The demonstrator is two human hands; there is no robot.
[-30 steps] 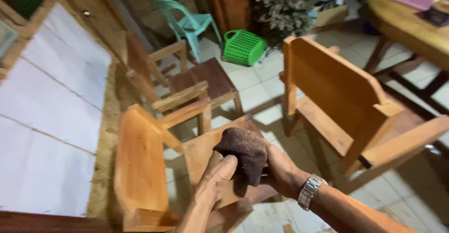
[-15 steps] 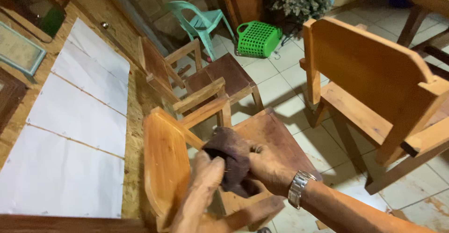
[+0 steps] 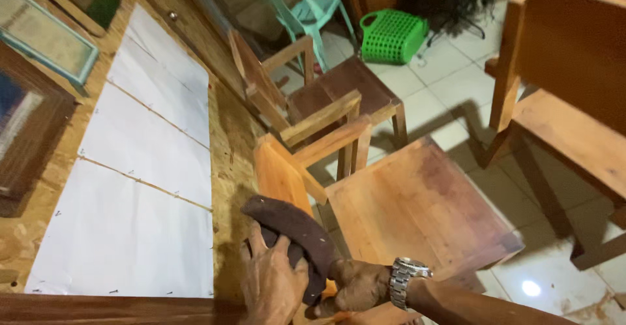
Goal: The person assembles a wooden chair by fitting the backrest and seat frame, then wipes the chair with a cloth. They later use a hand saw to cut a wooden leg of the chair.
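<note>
Both of my hands hold a dark brown cloth pad (image 3: 297, 230) low in the head view, over the back of a light wooden chair (image 3: 417, 207). My left hand (image 3: 274, 282) lies flat on the pad with fingers spread. My right hand (image 3: 355, 286), with a metal wristwatch (image 3: 405, 278) on the wrist, grips the pad from the right side. The chair's orange backrest (image 3: 277, 175) stands just above my hands, and its bare seat stretches off to the right.
A darker wooden armchair (image 3: 319, 97) stands behind the first one. A large wooden chair (image 3: 567, 110) is at the right. White sheets (image 3: 140, 168) cover a board wall at the left. A green plastic basket (image 3: 391, 35) and a teal plastic chair (image 3: 303, 12) sit on the tiled floor.
The view has swung left and down. The pad has moved from above the chair seat to the chair's backrest, and it looks flatter and longer between my hands.
</note>
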